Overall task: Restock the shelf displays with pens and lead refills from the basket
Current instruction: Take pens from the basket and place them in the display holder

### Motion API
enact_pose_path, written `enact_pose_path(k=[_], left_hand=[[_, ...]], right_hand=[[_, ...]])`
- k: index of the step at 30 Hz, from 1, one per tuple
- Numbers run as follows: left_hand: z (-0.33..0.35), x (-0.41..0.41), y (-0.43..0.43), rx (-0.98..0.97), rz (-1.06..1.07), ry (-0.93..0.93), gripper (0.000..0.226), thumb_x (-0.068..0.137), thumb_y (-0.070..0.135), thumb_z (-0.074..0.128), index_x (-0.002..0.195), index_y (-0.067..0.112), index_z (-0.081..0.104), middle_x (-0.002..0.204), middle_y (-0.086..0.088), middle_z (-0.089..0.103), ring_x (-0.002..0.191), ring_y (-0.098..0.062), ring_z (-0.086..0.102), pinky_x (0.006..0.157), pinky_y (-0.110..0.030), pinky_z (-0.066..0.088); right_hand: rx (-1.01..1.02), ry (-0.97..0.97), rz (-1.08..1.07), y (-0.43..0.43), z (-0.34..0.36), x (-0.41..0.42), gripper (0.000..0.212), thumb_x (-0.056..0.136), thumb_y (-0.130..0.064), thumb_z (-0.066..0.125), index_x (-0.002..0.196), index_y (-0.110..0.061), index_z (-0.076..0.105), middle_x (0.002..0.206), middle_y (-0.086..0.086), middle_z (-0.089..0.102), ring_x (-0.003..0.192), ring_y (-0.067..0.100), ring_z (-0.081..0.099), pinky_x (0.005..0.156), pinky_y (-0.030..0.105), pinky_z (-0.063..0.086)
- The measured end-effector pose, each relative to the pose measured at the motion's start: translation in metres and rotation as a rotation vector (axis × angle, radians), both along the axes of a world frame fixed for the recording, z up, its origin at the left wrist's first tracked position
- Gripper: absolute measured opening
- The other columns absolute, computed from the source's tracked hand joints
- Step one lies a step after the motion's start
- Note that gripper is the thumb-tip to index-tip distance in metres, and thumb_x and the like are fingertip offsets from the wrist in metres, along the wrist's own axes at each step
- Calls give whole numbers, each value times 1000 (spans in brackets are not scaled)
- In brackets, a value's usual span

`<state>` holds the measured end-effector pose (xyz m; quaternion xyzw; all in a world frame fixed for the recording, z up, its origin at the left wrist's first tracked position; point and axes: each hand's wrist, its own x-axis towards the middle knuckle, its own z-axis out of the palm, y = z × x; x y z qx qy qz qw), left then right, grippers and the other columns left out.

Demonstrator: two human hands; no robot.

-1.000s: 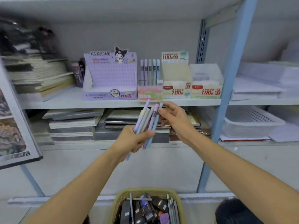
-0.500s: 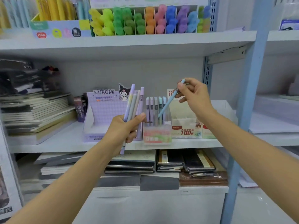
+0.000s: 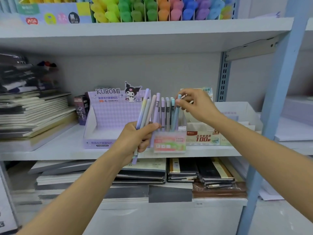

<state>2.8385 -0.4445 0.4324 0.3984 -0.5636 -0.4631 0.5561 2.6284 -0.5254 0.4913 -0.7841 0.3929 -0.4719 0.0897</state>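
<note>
Several pens [image 3: 147, 109] gripped upright in left hand [image 3: 135, 138]; right hand [image 3: 196, 106] pinches blue pen [image 3: 176, 114] top, in display box [image 3: 169, 141].

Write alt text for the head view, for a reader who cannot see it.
A person's right hand pinches the top of a blue pen leaning in a clear display box on a shelf, while the left hand grips a bunch of pastel pens. A purple Kuromi display stands beside the box.
</note>
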Motion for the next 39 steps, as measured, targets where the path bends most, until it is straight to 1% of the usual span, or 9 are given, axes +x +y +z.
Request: enact_pose_path(k=[4, 8, 12, 16, 20, 23, 27, 32, 39], left_hand=[[2, -1, 5, -3, -10, 11, 21, 85, 23, 72, 91, 4, 74, 47, 6, 32, 36, -9, 27, 34, -18, 27], [6, -3, 13, -13, -14, -8, 16, 78, 28, 76, 77, 12, 76, 47, 5, 33, 36, -9, 27, 34, -18, 27], [8, -5, 20, -16, -12, -8, 18, 80, 25, 76, 80, 7, 71, 46, 5, 35, 35, -9, 28, 34, -18, 27], [10, -9, 25, -17, -7, -30, 25, 82, 23, 75, 89, 2, 65, 46, 5, 35, 35, -9, 27, 35, -17, 27], [14, -18, 28, -23, -16, -48, 26, 79, 30, 75, 85, 7, 65, 46, 5, 34, 36, -9, 27, 35, -18, 27], [17, -21, 31, -24, -18, -6, 34, 81, 42, 68, 91, 10, 63, 49, 7, 30, 38, -8, 26, 35, -17, 26], [20, -18, 30, 3, 10, 41, 29, 98, 39, 51, 102, 12, 58, 55, 6, 35, 40, -9, 31, 36, -18, 29], [19, -20, 30, 8, -9, 23, 25, 102, 34, 46, 99, 11, 54, 60, 4, 46, 43, -11, 38, 38, -21, 33], [14, -18, 30, 5, -22, 23, 26, 103, 29, 45, 106, 6, 55, 62, 1, 50, 43, -12, 41, 37, -20, 34]], right_hand=[[-58, -81, -39, 2, -5, 7, 19, 87, -21, 70, 102, -18, 59, 80, 1, 69, 78, 15, 63, 76, 31, 51], [-26, -48, -132, 0, -5, 13, 11, 84, -20, 73, 93, -17, 70, 86, -5, 66, 75, 11, 54, 79, 42, 53], [-61, -66, -118, 10, -3, 15, 19, 89, -28, 67, 105, -18, 72, 92, -5, 66, 73, 2, 51, 73, 29, 49], [205, -389, 274, 37, 4, 16, 24, 92, -31, 64, 108, -15, 67, 90, 0, 74, 75, 8, 66, 62, 21, 50], [293, -258, 406, 54, 5, 18, 16, 92, -20, 64, 104, -11, 69, 93, 8, 75, 77, 12, 68, 65, 20, 53], [280, -359, 409, 56, 14, 9, 14, 94, -15, 60, 103, -8, 67, 94, 13, 73, 77, 13, 67, 66, 20, 54], [138, -504, 222, 47, 27, -13, 11, 96, -12, 57, 101, -6, 65, 87, 6, 70, 70, 5, 66, 64, 17, 52], [61, -336, 20, 30, 10, -16, 14, 95, -15, 59, 105, -8, 66, 89, 4, 72, 77, 9, 68, 62, 14, 51], [-39, -36, -78, 18, -9, -8, 14, 94, -20, 61, 101, -12, 69, 91, 1, 70, 85, 11, 63, 75, 19, 49]])
